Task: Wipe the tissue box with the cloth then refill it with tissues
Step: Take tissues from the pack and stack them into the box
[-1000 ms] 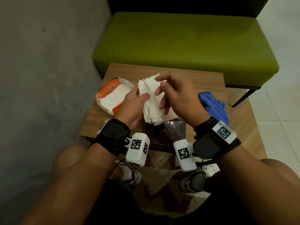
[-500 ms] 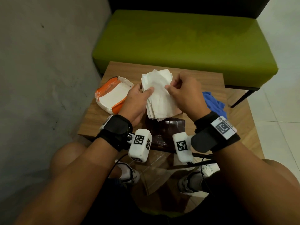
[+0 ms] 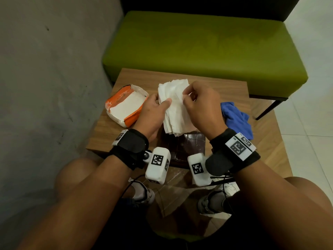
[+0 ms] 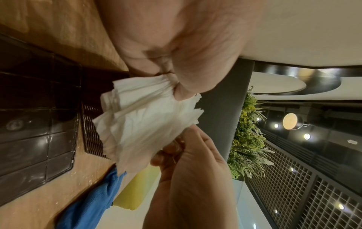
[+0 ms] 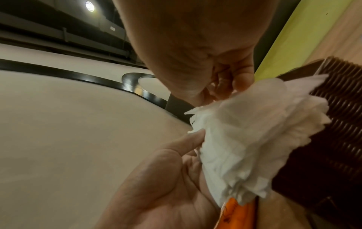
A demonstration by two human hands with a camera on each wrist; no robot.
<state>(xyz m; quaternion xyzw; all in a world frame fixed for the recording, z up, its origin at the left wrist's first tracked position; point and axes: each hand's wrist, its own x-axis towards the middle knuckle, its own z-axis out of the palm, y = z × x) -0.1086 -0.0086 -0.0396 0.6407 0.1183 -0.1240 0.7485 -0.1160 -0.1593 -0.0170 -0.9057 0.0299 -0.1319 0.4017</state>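
Both hands, left hand and right hand, now pinch the tissues, the right having closed in, above the tissue box at the desk's near edge; refilling looks imminent.

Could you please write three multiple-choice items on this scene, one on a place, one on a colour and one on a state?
1. Where does the cloth lie?
A. On the table, by the right wrist
B. On the bench
C. In the left hand

2. What colour is the tissue pack's wrapper?
A. Green
B. Orange
C. Black

3. How is the tissue stack held?
A. It lies flat on the table, untouched
B. One hand alone holds it
C. Both hands hold it above the box

Answers:
1 A: the blue cloth sits on the table, right of the hands.
2 B: orange film shows along the pack's sides.
3 C: the left hand grips it and the right hand pinches its top.
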